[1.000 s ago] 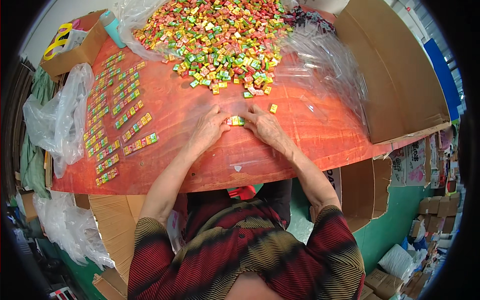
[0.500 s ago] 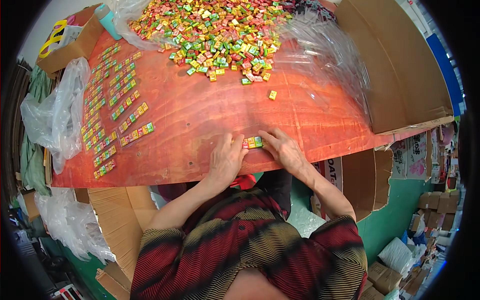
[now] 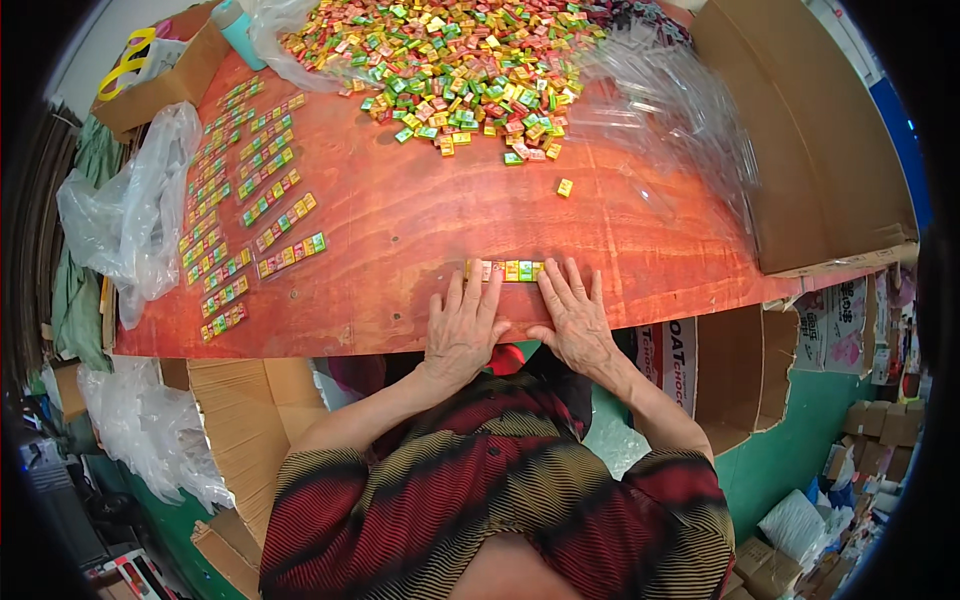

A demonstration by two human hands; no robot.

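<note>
A short row of small coloured boxes [image 3: 512, 271], yellow, red and green, lies near the front edge of the table, seemingly in a clear plastic tray. My left hand [image 3: 462, 325] is flat, its fingertips covering the left end of the row. At the right end, my right hand [image 3: 578, 322] touches with outstretched fingers, thumb spread toward the left hand. Neither hand grips anything. Beyond them lies a single yellow box [image 3: 565, 187]. A big heap of loose small boxes [image 3: 470, 85] covers the far middle.
Several filled rows [image 3: 292, 255] line the left of the red wooden table [image 3: 380, 210]. Clear plastic trays [image 3: 690, 120] are piled at right beside a tall cardboard box [image 3: 810, 140]. A teal bottle [image 3: 237, 35], an open carton [image 3: 170, 75] and a plastic bag [image 3: 135, 220] stand left.
Both hands have gone from curled fingers at the row's ends to flat, stretched fingers along it. More of the row shows between them. The whole view has shifted slightly.
</note>
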